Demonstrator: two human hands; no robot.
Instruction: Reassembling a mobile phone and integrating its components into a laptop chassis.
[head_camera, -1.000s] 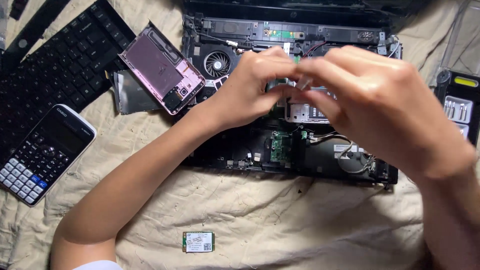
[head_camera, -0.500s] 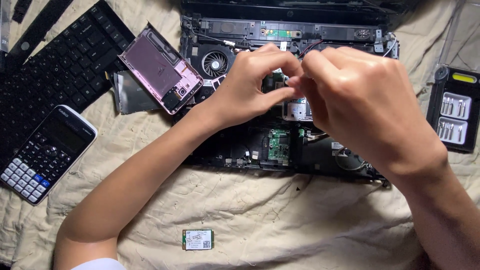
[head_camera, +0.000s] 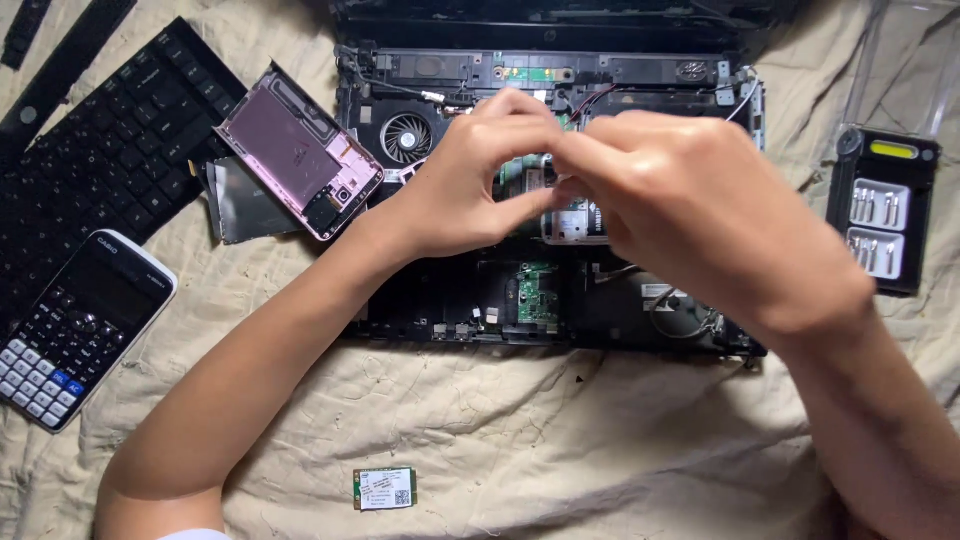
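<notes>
Left hand (head_camera: 470, 180) and right hand (head_camera: 690, 220) held together over opened laptop chassis (head_camera: 450, 290), fingertips pinched and meeting at centre. Pinched item hidden by fingers; cannot tell what is clamped. Chassis dark plastic, bare green circuit boards, round cooling fan (head_camera: 408, 138) exposed. Laid on wrinkled beige cloth (head_camera: 600, 440). Pink metal drive caddy (head_camera: 298, 152) propped at chassis left edge. Small green card (head_camera: 384, 488) flat on cloth, well apart from hands.
</notes>
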